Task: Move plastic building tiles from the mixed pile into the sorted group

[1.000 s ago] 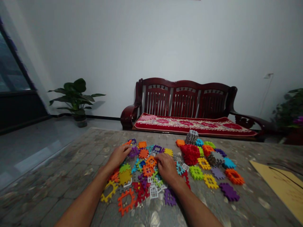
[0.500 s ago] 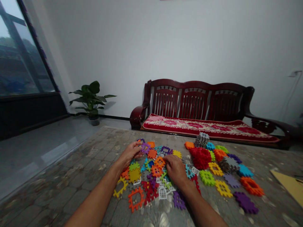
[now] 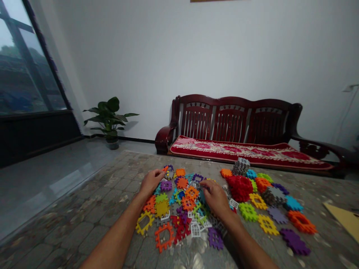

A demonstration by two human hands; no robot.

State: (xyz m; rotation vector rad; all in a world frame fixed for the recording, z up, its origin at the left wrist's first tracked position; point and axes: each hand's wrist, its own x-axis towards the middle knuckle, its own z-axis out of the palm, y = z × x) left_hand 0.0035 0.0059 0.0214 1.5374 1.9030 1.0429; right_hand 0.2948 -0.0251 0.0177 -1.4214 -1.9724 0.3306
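Observation:
My left hand (image 3: 151, 184) is at the far left edge of a heap of flat plastic interlocking tiles. Its fingers are stretched out, the tips at a small orange tile (image 3: 165, 169). A purple tile (image 3: 166, 186) lies just below those fingertips. My right hand (image 3: 214, 195) hovers low over the right side of the heap, thumb and fingers bent but apart, with no tile visible between them. Near it lie an orange window tile (image 3: 192, 193) and a dark purple frame tile (image 3: 198, 178). What is under the right palm is hidden.
Right of the heap stand sorted tiles: a red stack (image 3: 239, 188), a grey stack (image 3: 241, 167), green tiles (image 3: 248, 212) and orange tiles (image 3: 301, 221). A yellowish board (image 3: 343, 220) lies at the table's right. Behind the patterned tabletop (image 3: 106, 209) is a wooden bench (image 3: 230, 119).
My left hand has let go of the purple tile, which now lies lower in the heap, and has moved to the orange tile. My right hand has shifted slightly, its fingers lifting.

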